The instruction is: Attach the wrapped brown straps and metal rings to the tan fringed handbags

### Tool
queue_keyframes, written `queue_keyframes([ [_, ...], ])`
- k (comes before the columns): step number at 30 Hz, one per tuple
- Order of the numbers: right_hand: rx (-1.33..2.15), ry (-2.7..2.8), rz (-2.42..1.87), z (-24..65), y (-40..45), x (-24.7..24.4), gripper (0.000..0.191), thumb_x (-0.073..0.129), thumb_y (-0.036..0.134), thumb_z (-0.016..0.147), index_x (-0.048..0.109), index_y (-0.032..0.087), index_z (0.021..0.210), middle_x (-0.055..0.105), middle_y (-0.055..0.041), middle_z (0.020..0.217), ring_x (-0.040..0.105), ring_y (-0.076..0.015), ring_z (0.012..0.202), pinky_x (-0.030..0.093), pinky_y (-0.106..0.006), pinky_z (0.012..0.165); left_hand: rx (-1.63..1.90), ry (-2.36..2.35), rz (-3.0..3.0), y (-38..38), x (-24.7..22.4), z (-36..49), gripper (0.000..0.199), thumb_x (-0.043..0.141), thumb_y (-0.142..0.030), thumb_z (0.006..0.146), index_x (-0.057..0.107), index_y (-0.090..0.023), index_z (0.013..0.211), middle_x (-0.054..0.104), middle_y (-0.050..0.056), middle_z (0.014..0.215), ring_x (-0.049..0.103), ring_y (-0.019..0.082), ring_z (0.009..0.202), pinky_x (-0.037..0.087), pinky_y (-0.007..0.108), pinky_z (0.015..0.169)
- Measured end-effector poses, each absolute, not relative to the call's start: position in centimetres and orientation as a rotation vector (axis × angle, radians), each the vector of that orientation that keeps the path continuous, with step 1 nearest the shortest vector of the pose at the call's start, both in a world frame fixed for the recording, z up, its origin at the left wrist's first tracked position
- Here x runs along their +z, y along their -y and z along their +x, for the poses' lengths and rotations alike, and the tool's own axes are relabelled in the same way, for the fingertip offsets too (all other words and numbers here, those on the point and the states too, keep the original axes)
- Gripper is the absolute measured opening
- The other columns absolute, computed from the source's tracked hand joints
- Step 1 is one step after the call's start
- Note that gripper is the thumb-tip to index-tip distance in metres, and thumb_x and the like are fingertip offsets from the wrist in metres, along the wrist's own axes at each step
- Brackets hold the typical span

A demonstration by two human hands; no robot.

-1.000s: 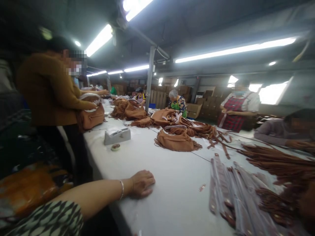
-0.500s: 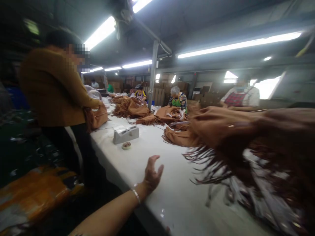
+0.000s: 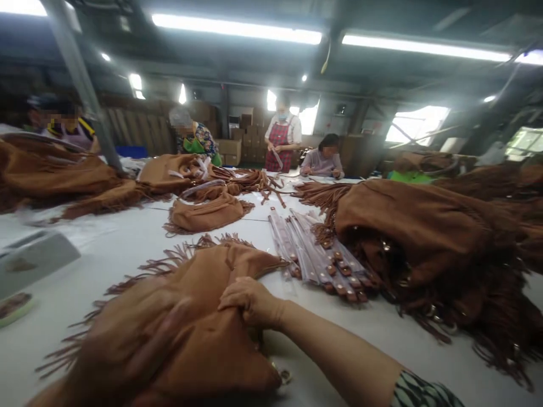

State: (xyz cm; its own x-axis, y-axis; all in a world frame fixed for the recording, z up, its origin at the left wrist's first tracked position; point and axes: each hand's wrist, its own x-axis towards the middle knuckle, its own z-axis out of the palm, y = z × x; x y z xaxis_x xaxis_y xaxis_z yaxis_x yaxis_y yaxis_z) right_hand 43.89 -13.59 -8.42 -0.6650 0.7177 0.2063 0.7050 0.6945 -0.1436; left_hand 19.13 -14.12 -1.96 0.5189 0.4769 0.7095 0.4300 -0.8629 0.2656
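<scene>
A brown fringed bag [image 3: 207, 271] lies on the white table in front of me, its fringe spread toward the left and far side. My right hand [image 3: 252, 302] is closed on the bag's right edge, fingers curled over the fabric. Over the bag's near left part is my left hand [image 3: 131, 328], smeared by motion, so its fingers do not show clearly. Metal rings [image 3: 282, 374] show at the bag's near right corner. To the right lie several plastic-wrapped brown straps [image 3: 305, 249].
A pile of brown fringed bags [image 3: 424, 232] stands at the right. Another bag [image 3: 207, 213] lies farther back. At the left edge are a grey tape dispenser [image 3: 38, 257] and a tape roll [image 3: 14, 308]. Several people work across the table, near a metal post [image 3: 80, 85].
The view has swung right. The bag that was blurred in the air at the right now lies on the table before me. My right hand grips it; my left hand has moved onto it.
</scene>
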Motion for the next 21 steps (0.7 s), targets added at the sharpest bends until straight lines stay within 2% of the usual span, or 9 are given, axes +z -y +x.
queue_keyframes([
  [2, 0.158, 2.573, -1.175, 44.8, 14.4, -8.4, 0.027, 0.051, 0.03, 0.091, 0.053, 0.016, 0.114, 0.053, -0.0088, 0.115, 0.055, -0.0199, 0.096, 0.049, -0.039, 0.082, 1.201, -0.744, 2.598, 10.9, -0.1, 24.9, 0.028, 0.045, -0.034, 0.085, 0.056, -0.019, 0.065, 0.053, -0.002, 0.056, 0.05, 0.01, 0.052, 0.04, 0.021, 0.05],
  [3, 0.187, 2.526, -1.205, 45.6, 14.6, -8.2, 0.026, 0.051, 0.03, 0.091, 0.053, 0.016, 0.114, 0.053, -0.0086, 0.115, 0.056, -0.0194, 0.095, 0.049, -0.038, 0.081, 1.011, -0.807, 2.565, 9.3, -0.1, 27.7, 0.03, 0.043, -0.034, 0.086, 0.057, -0.018, 0.065, 0.054, -0.002, 0.058, 0.05, 0.011, 0.055, 0.04, 0.022, 0.053],
  [5, 0.218, 2.415, -1.312, 47.7, 14.7, -7.6, 0.026, 0.051, 0.031, 0.091, 0.054, 0.016, 0.111, 0.054, -0.0082, 0.113, 0.056, -0.0187, 0.093, 0.049, -0.037, 0.08, 0.754, -0.866, 2.53, 6.3, -1.8, 32.4, 0.029, 0.044, -0.035, 0.085, 0.058, -0.016, 0.068, 0.054, -0.001, 0.058, 0.047, 0.011, 0.054, 0.036, 0.021, 0.051],
  [7, 0.218, 2.272, -1.493, 50.7, 14.2, -6.8, 0.024, 0.05, 0.03, 0.092, 0.055, 0.014, 0.109, 0.056, -0.0077, 0.109, 0.057, -0.0177, 0.091, 0.049, -0.036, 0.079, 0.665, -0.802, 2.539, 4.3, -5.1, 35.7, 0.023, 0.049, -0.033, 0.081, 0.059, -0.017, 0.069, 0.056, -0.001, 0.061, 0.048, 0.012, 0.057, 0.037, 0.022, 0.053],
  [11, 0.166, 1.906, -1.98, 57.1, 12.2, -5.9, 0.023, 0.04, 0.019, 0.09, 0.06, 0.01, 0.099, 0.063, -0.0103, 0.094, 0.059, -0.019, 0.086, 0.045, -0.031, 0.075, 0.755, -0.754, 2.512, 3.8, -11.3, 37.9, 0.012, 0.051, -0.025, 0.079, 0.06, -0.016, 0.076, 0.058, 0.005, 0.077, 0.051, 0.017, 0.077, 0.04, 0.03, 0.073],
  [14, 0.18, 1.734, -2.291, 59.8, 11.1, -6.6, 0.027, 0.059, 0.032, 0.077, 0.062, 0.008, 0.088, 0.064, -0.0158, 0.083, 0.059, -0.0279, 0.08, 0.042, -0.035, 0.069, 0.83, -0.697, 2.462, 4.2, -13.0, 37.5, 0.016, 0.045, -0.021, 0.083, 0.058, -0.016, 0.078, 0.056, 0.006, 0.08, 0.05, 0.018, 0.081, 0.038, 0.032, 0.078],
  [16, 0.243, 1.7, -2.404, 60.4, 10.6, -7.4, 0.028, 0.068, 0.033, 0.067, 0.062, 0.009, 0.081, 0.064, -0.0174, 0.081, 0.059, -0.0312, 0.081, 0.041, -0.035, 0.067, 0.845, -0.651, 2.429, 4.0, -13.1, 37.2, 0.016, 0.044, -0.021, 0.083, 0.057, -0.016, 0.076, 0.055, 0.005, 0.078, 0.049, 0.018, 0.08, 0.038, 0.031, 0.077],
  [18, 0.358, 1.691, -2.45, 60.7, 10.2, -7.8, 0.021, 0.07, 0.029, 0.065, 0.061, 0.01, 0.071, 0.063, -0.0139, 0.076, 0.06, -0.0287, 0.079, 0.041, -0.031, 0.064, 0.853, -0.618, 2.394, 3.7, -13.0, 37.1, 0.015, 0.045, -0.02, 0.083, 0.057, -0.016, 0.075, 0.055, 0.005, 0.078, 0.049, 0.017, 0.079, 0.038, 0.031, 0.076],
  [21, 0.606, 1.637, -2.465, 61.5, 9.8, -7.4, 0.021, 0.07, 0.027, 0.068, 0.056, 0.012, 0.063, 0.057, -0.0019, 0.059, 0.057, -0.0166, 0.06, 0.04, -0.024, 0.054, 0.861, -0.579, 2.33, 3.2, -13.0, 37.1, 0.014, 0.046, -0.02, 0.082, 0.058, -0.016, 0.076, 0.055, 0.005, 0.079, 0.049, 0.017, 0.079, 0.037, 0.032, 0.077],
])
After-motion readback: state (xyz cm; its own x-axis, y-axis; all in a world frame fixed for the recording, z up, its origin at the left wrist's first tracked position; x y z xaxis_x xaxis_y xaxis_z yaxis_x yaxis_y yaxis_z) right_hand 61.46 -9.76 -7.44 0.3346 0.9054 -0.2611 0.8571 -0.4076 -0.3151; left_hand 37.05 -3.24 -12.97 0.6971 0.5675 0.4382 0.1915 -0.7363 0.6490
